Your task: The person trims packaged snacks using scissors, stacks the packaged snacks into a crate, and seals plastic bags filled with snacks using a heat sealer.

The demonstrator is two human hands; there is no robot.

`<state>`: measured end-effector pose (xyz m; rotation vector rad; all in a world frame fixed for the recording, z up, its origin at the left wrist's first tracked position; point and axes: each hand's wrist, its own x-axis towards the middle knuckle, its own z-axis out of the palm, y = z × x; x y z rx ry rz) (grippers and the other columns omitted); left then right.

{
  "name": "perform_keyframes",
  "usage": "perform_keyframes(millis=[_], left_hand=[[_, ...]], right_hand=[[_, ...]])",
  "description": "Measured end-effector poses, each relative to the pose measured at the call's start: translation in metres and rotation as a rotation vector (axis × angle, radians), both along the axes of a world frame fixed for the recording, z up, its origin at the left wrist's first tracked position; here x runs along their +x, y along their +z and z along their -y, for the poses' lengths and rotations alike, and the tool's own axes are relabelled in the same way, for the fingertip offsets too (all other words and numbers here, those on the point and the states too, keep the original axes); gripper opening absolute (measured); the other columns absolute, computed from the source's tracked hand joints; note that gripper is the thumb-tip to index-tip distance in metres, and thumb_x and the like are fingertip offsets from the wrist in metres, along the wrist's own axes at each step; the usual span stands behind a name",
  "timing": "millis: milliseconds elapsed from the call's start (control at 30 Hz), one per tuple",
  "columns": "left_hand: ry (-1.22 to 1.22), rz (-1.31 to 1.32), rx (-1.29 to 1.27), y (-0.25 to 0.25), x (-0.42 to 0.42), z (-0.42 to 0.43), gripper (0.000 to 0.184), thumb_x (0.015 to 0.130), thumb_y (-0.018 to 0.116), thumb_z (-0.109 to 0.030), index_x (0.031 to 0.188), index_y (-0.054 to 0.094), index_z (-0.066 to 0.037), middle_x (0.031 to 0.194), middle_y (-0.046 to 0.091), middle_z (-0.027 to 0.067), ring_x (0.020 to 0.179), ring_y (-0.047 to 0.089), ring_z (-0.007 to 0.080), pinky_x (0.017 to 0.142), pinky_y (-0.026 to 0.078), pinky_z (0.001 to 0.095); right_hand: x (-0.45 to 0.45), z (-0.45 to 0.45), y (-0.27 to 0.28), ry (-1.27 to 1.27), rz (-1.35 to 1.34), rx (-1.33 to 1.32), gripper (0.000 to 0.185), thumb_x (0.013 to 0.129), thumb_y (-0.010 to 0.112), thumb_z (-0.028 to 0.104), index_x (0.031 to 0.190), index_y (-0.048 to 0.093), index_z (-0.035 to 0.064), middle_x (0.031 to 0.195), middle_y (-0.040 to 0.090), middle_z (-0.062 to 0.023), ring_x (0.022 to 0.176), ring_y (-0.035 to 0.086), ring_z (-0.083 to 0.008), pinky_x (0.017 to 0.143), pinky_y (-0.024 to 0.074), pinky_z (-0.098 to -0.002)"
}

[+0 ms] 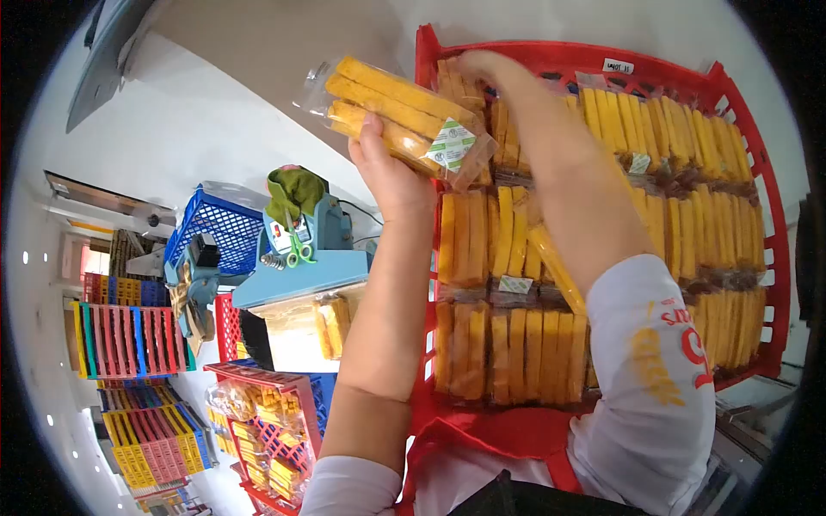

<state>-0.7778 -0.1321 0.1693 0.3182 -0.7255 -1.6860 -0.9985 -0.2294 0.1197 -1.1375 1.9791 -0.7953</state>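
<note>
My left hand grips a clear plastic pack of yellow baked sticks, holding it up to the left of a red crate. The pack lies at a slant, with a white and green label at its lower right end. Rows of similar packs fill the crate, mostly with their sticks upright. My right hand reaches into the crate's far left corner, beside packs there. Its fingers are bent down and largely hidden, so I cannot tell whether they hold anything.
On the left stands a blue machine with green scissors and a green cloth on it. Nearby are a blue basket and another red crate of packs. Stacked colored crates stand farther off.
</note>
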Motion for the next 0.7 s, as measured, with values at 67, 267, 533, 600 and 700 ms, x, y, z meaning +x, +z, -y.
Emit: perform_keyframes(millis=[67, 267, 533, 600, 700], left_hand=[[0.037, 0.058, -0.032, 0.003, -0.001, -0.004, 0.035, 0.082, 0.048, -0.022, 0.107, 0.034, -0.002, 0.104, 0.044, 0.0115, 0.096, 0.047, 0.0213, 0.081, 0.041, 0.0339], [-0.142, 0.098, -0.124, 0.015, -0.004, -0.017, 0.046, 0.087, 0.034, -0.035, 0.120, 0.029, -0.005, 0.117, 0.039, 0.0124, 0.107, 0.041, 0.0248, 0.090, 0.034, 0.0380], [-0.276, 0.365, -0.195, 0.013, -0.011, -0.026, 0.062, 0.086, 0.024, -0.049, 0.132, 0.008, -0.012, 0.132, 0.023, 0.0128, 0.121, 0.023, 0.0255, 0.097, 0.020, 0.0389], [-0.316, 0.463, -0.286, 0.003, -0.010, -0.023, 0.065, 0.085, 0.025, -0.051, 0.133, 0.003, -0.012, 0.133, 0.020, 0.0133, 0.121, 0.022, 0.0258, 0.097, 0.019, 0.0394], [-0.357, 0.630, -0.441, -0.005, -0.011, -0.015, 0.072, 0.083, 0.028, -0.054, 0.133, -0.002, -0.012, 0.135, 0.014, 0.0156, 0.123, 0.018, 0.0283, 0.097, 0.016, 0.0415]], right_hand=[[-0.004, -0.021, 0.045, 0.087, 0.315, 0.027, 0.057, 0.079, 0.046, 0.048, 0.121, 0.039, 0.0108, 0.107, 0.051, -0.0091, 0.098, 0.048, -0.0198, 0.080, 0.0372, -0.0330], [0.089, -0.135, 0.109, 0.558, 0.087, -0.484, 0.082, 0.071, 0.063, 0.031, 0.132, 0.014, 0.0088, 0.125, 0.036, -0.0136, 0.113, 0.037, -0.0167, 0.089, 0.0324, -0.0249], [0.036, -0.114, 0.115, 0.259, 0.108, -0.544, 0.093, 0.064, 0.070, 0.025, 0.131, 0.010, 0.0023, 0.103, 0.051, -0.0193, 0.089, 0.053, -0.0229, 0.076, 0.0430, -0.0303], [0.022, -0.099, 0.101, 0.128, 0.130, -0.592, 0.092, 0.064, 0.069, 0.026, 0.131, 0.011, 0.0013, 0.101, 0.052, -0.0194, 0.088, 0.053, -0.0227, 0.073, 0.0437, -0.0297], [-0.016, -0.069, 0.061, -0.130, 0.123, -0.748, 0.089, 0.066, 0.069, 0.027, 0.129, 0.014, -0.0014, 0.098, 0.053, -0.0195, 0.084, 0.054, -0.0219, 0.068, 0.0447, -0.0288]])
